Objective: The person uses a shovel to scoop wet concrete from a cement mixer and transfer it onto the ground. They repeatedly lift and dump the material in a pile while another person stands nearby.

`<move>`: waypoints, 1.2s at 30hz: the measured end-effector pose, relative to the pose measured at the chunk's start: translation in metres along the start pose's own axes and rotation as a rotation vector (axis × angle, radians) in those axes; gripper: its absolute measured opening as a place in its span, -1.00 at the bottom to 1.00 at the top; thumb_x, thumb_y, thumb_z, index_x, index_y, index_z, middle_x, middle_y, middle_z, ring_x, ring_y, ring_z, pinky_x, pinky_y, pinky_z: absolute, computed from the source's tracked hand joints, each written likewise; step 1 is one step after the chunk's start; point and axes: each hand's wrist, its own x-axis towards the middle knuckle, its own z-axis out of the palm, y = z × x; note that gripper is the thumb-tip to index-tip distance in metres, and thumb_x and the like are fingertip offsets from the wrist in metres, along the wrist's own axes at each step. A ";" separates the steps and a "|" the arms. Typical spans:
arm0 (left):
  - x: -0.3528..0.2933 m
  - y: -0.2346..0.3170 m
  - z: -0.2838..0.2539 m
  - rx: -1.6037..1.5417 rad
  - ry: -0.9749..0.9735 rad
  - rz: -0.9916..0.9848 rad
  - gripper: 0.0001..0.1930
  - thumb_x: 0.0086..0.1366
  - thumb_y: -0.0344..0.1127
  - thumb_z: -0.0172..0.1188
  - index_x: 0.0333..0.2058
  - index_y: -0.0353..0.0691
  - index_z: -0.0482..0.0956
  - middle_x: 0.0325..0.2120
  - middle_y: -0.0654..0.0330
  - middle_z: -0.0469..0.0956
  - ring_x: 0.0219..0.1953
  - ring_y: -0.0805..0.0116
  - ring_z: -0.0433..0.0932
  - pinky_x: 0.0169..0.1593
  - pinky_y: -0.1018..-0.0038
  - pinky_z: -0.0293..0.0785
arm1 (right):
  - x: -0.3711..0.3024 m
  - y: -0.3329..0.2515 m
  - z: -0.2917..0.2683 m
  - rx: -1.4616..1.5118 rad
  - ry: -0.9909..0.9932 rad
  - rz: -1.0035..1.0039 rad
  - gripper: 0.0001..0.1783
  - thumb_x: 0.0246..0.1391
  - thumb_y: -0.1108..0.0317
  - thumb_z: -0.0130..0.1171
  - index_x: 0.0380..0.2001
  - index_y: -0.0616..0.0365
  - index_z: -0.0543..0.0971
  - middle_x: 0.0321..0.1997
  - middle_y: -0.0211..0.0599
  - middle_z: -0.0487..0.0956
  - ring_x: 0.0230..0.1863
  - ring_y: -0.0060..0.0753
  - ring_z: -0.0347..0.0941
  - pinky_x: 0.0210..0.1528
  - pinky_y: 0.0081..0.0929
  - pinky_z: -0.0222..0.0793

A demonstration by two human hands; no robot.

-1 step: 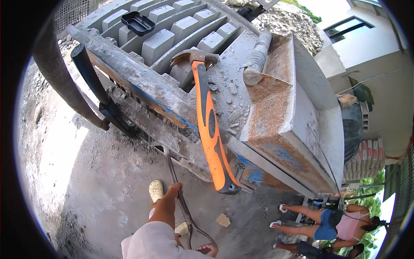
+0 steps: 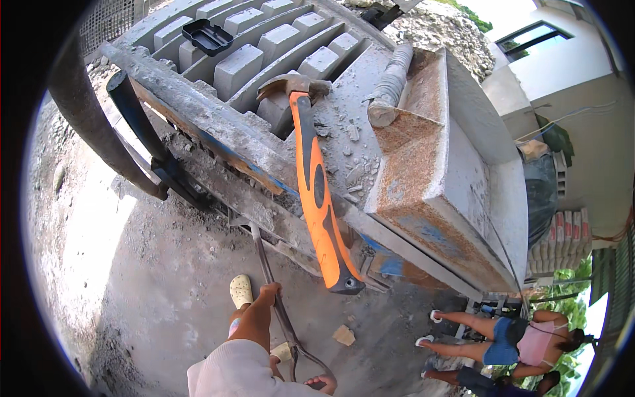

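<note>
My left hand (image 2: 270,292) is closed around the shaft of a long-handled shovel (image 2: 287,324). My right hand (image 2: 323,383), partly cut off by the lower edge, grips its forked end handle. The shovel's far end reaches under the edge of a concrete-crusted block mould machine (image 2: 198,122), where its blade is hidden. Above my hands, a claw hammer (image 2: 317,205) with an orange and black handle rests across the machine's edge, its head on top and its handle end hanging over the side. Neither hand touches the hammer.
A small black open case (image 2: 208,37) sits on the mould's grey blocks. A black-gripped lever (image 2: 137,114) and a curved dark bar (image 2: 99,119) stand at left. A rusty steel housing (image 2: 423,165) juts out at right. Two people (image 2: 522,344) are at lower right, near stacked bags (image 2: 562,241).
The whole view has shifted slightly, so the hammer and machine appear a little higher and further left. Both hands keep their hold on the shovel.
</note>
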 end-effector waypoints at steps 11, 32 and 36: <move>-0.097 -0.168 -0.002 -0.043 0.097 -0.021 -0.93 -0.16 -0.51 0.02 -0.69 -0.30 0.31 -0.78 0.13 0.28 -0.76 0.27 0.32 -0.68 0.39 0.26 | -0.052 -0.009 -0.194 -0.006 0.106 -0.077 -0.93 -0.49 0.41 -0.06 -0.80 0.10 0.27 -0.76 -0.31 0.28 -0.69 -0.27 0.25 -0.56 -0.31 0.26; -0.173 -0.601 0.003 0.432 0.196 -0.226 -0.88 -0.11 -0.51 0.03 -0.64 -0.25 0.25 -0.77 0.17 0.24 -0.75 0.30 0.29 -0.65 0.30 0.31 | -0.168 0.074 -0.640 0.320 0.406 -0.024 -0.91 -0.45 0.44 -0.06 -0.76 0.23 0.34 -0.77 -0.21 0.33 -0.75 -0.29 0.28 -0.67 -0.40 0.27; -0.203 -0.592 0.053 0.723 0.131 -0.131 -0.83 -0.17 -0.46 0.13 -0.54 -0.29 0.33 -0.71 0.13 0.34 -0.63 0.25 0.40 -0.57 0.31 0.37 | -0.145 0.101 -0.649 0.376 0.342 0.070 -0.86 -0.36 0.39 -0.06 -0.72 0.27 0.38 -0.69 -0.20 0.40 -0.63 -0.30 0.33 -0.54 -0.46 0.30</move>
